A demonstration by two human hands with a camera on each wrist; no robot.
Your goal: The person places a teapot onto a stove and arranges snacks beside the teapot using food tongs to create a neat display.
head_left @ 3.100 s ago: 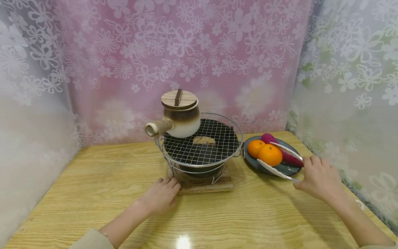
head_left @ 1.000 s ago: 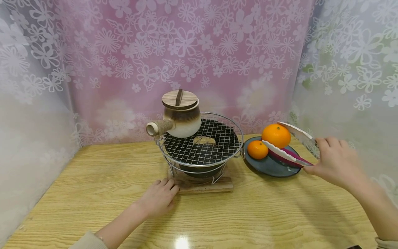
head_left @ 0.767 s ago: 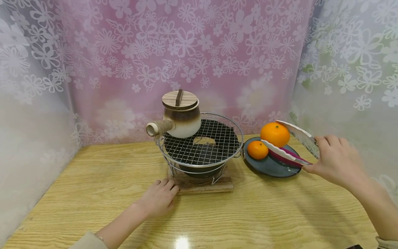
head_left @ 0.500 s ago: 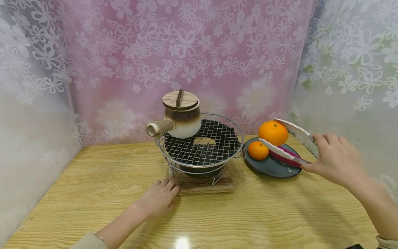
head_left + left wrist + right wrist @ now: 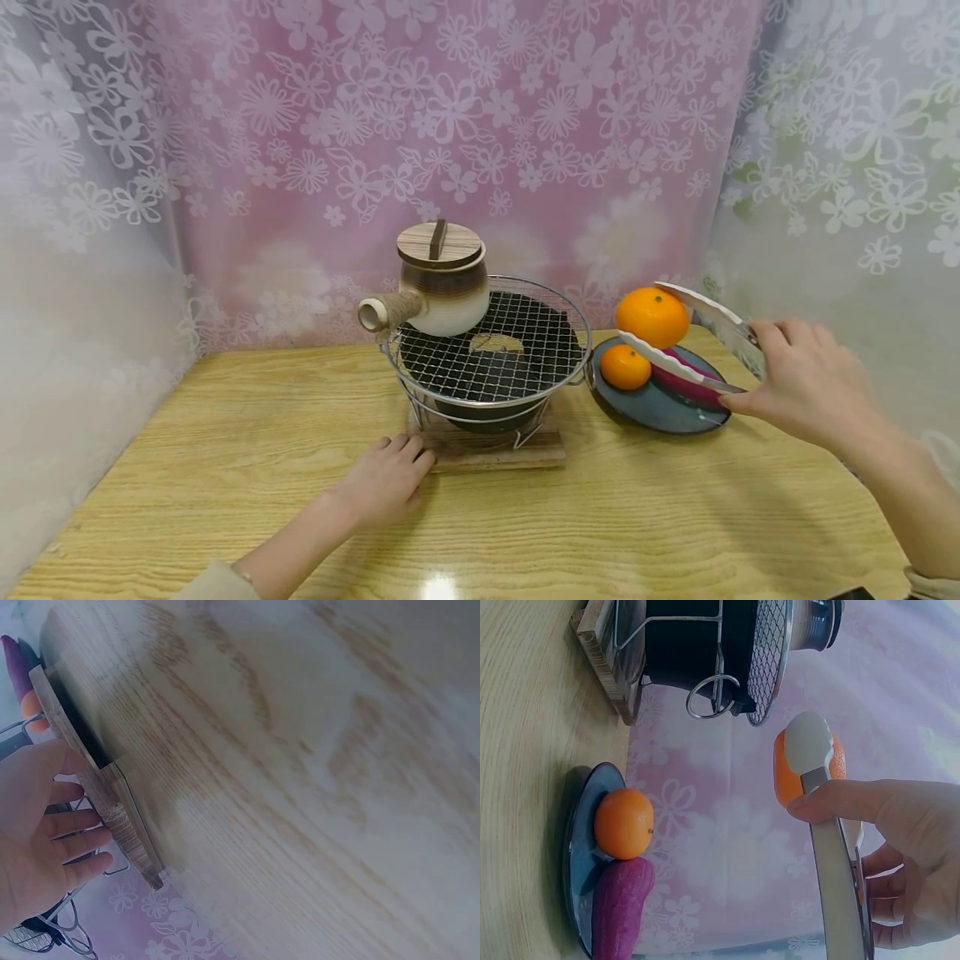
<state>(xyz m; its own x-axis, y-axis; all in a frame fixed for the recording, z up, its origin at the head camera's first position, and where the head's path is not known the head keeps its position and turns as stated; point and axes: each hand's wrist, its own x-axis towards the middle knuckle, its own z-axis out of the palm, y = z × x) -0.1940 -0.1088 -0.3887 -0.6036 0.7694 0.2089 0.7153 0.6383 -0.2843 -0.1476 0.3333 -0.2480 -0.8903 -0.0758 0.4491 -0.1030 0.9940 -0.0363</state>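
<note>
In the head view my right hand [image 5: 802,379] grips a pair of metal tongs [image 5: 708,302] with pale scalloped tips. The large orange [image 5: 651,317] is pinched between the tips, raised above the dark plate [image 5: 652,414]. On that plate lie a smaller orange [image 5: 626,367] and a purple sweet potato [image 5: 621,911], partly hidden behind the tongs in the head view. My left hand [image 5: 386,479] rests at the front left corner of the wooden board [image 5: 495,454], its fingers and thumb at the board's edge in the left wrist view.
On the board stands a black stove with a round wire grill [image 5: 517,367] over it. A clay pot [image 5: 450,304] with a wooden lid and rope-wrapped handle sits on the grill's left rear. A pink flowered curtain [image 5: 525,167] hangs behind the table [image 5: 262,417].
The tongs have closed on the large orange and lifted it off the plate, then brought it slightly left toward the grill. My left hand has stayed at the board.
</note>
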